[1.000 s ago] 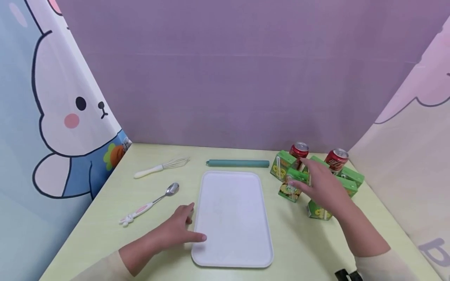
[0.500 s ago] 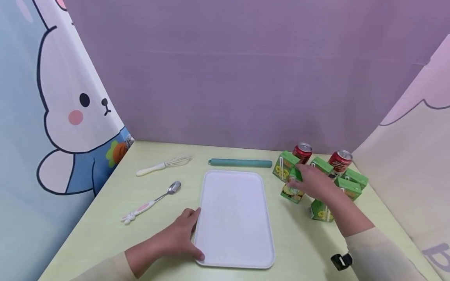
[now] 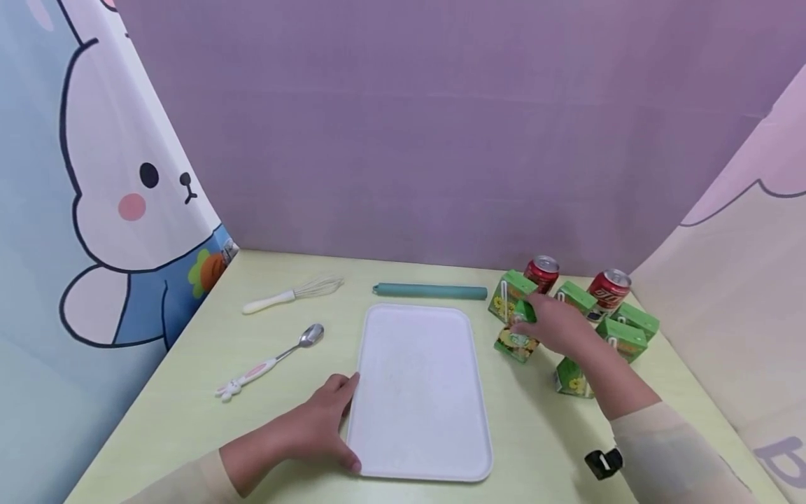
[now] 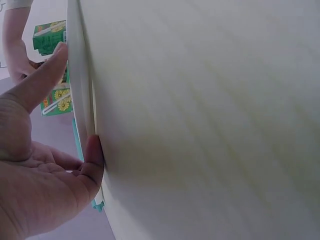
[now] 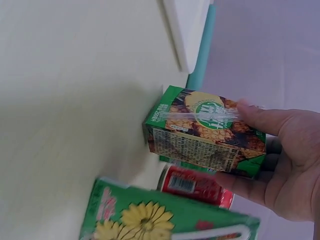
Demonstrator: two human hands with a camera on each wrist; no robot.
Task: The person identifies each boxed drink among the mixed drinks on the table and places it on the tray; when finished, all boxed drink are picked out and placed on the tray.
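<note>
My right hand (image 3: 557,325) grips a green juice box (image 5: 200,130) between the thumb and the fingers. The box has a pineapple picture and a straw in clear wrap; in the right wrist view its lower end is by the tabletop, and I cannot tell if it touches. At the left side of a white rectangular tray (image 3: 418,392), my left hand (image 3: 321,423) is spread with thumb and fingertips against the rim. The left wrist view shows the thumb (image 4: 42,77) stretched along that edge and another finger (image 4: 95,157) bent against it.
Around the right hand stand several more green juice boxes (image 3: 574,379) and two red cans (image 3: 541,273). Behind the tray lies a teal rod (image 3: 430,291). A whisk (image 3: 292,294) and a rabbit-handled spoon (image 3: 271,362) lie left. A purple curtain (image 3: 403,140) closes the back.
My right hand has come down onto the juice box, gripped it and shifted it slightly left. The left hand has moved from above the tray's edge to rest against its rim.
</note>
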